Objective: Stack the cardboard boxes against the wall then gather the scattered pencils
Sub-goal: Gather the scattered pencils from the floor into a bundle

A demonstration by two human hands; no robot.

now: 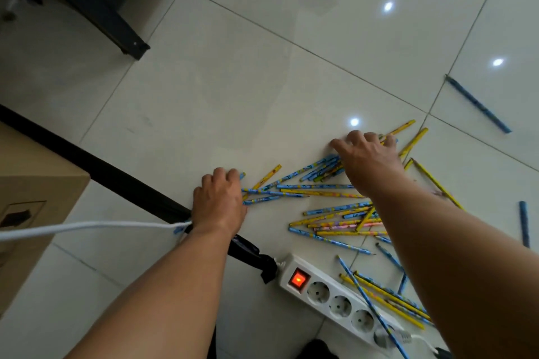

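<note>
Cardboard box (38,192) is sitting at the far left. The left hand (218,201) is curling its fingers round ends of pencils (320,186) scattered on the floor (233,81); the right hand (367,154) is clutching another bunch, beyond a power strip (335,294).

Power strip (341,302), white cord (87,226)
</note>
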